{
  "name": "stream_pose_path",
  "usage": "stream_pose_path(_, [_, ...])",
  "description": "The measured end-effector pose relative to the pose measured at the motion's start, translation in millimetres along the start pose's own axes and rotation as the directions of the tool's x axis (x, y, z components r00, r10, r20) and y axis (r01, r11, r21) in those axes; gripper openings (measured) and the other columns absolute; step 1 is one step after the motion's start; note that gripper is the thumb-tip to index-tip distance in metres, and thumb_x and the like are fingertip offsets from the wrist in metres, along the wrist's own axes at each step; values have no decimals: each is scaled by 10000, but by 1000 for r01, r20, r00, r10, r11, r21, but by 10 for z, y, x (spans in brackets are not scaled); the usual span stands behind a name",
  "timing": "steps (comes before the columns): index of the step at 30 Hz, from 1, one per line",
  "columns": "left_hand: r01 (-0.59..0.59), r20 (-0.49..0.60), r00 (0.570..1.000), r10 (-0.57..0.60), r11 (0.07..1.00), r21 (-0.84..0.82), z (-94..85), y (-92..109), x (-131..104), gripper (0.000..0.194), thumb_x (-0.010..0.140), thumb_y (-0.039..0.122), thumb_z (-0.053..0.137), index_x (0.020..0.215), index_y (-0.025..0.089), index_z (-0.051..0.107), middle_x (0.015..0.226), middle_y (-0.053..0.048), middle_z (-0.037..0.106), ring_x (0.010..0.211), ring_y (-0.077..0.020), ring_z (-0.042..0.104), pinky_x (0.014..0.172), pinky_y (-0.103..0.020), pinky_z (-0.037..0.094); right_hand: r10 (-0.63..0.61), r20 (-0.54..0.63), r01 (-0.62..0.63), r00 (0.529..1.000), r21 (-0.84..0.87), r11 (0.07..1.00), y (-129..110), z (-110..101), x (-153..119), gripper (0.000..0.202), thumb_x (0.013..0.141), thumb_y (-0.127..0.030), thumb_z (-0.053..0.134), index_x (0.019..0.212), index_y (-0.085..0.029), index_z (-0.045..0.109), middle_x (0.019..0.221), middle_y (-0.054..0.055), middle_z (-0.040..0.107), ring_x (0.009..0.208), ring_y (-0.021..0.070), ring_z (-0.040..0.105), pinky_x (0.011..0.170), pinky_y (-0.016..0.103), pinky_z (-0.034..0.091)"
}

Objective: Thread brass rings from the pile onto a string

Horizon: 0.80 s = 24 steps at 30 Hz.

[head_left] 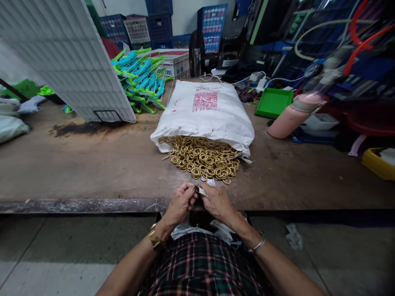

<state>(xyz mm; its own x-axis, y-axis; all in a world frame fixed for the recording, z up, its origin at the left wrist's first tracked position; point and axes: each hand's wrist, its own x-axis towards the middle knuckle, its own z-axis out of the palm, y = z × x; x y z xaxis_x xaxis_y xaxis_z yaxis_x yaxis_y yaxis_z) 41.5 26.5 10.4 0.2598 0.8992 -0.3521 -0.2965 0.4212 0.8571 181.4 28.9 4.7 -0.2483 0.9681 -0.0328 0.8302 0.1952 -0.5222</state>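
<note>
At the table's front edge my left hand (182, 202) and my right hand (218, 201) are close together, both closed. My right thumb and fingers grip a small pale, flat tool (203, 192) that looks like a short blade with a dark end. The fingers of my left hand pinch at that dark end; what they hold is too small to make out. Just beyond my hands a heap of brass-coloured rings (202, 158) spills from the mouth of a white woven sack (222, 117) with red print, lying on its side.
The brown tabletop (92, 164) has a dark stain at left. A white ribbed panel (83, 53) stands there, beside piled turquoise and green plastic pieces (143, 80). A green tray (274, 102), a pink bottle (293, 115) and a yellow container (378, 164) are at right. Crates (212, 24) stand behind.
</note>
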Motion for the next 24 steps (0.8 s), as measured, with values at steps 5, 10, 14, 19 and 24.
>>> stream_pose_path(5, [-11, -24, 1000, 12, 999, 47, -10, -32, 11, 319, 713, 452, 592, 775, 169, 459, 605, 53, 494, 407, -24, 345, 361, -142, 218, 23, 64, -15, 998, -119, 993, -56, -13, 17, 241, 752, -136, 386, 889, -187, 577, 771, 44, 645, 674, 146, 550, 561, 249, 254])
stream_pose_path(10, [-41, -31, 999, 45, 992, 123, 12, 5, -89, 344, 720, 492, 574, 733, 171, 451, 551, 63, 462, 393, -25, 346, 364, -144, 231, 109, 88, -86, 990, -227, 970, -67, -27, 58, 261, 757, -147, 399, 964, -175, 554, 788, 68, 653, 680, 163, 573, 555, 256, 253])
stream_pose_path(14, [-18, 67, 998, 13, 998, 62, 46, 79, -225, 344, 724, 490, 582, 727, 171, 456, 554, 58, 472, 386, -25, 358, 353, -148, 240, 86, 65, -69, 994, -235, 970, -42, -36, 119, 253, 766, -160, 406, 982, -172, 537, 771, 61, 652, 666, 159, 576, 538, 257, 242])
stream_pose_path(19, [74, 71, 996, -61, 977, -200, -2, 64, -221, 322, 699, 436, 632, 741, 151, 489, 715, 6, 553, 469, -37, 436, 365, -145, 290, 147, -137, -177, 980, -241, 954, -76, -30, 271, 217, 802, -163, 399, 975, -181, 530, 810, 54, 653, 714, 157, 585, 578, 247, 275])
stream_pose_path(24, [104, 0, 994, -108, 956, -275, -69, 66, -179, 292, 661, 369, 668, 740, 147, 496, 725, -34, 603, 510, -76, 507, 381, -157, 338, 123, -140, -161, 983, -306, 939, -150, -6, 433, 224, 837, -264, 427, 1042, -195, 486, 845, 65, 652, 723, 176, 598, 588, 255, 292])
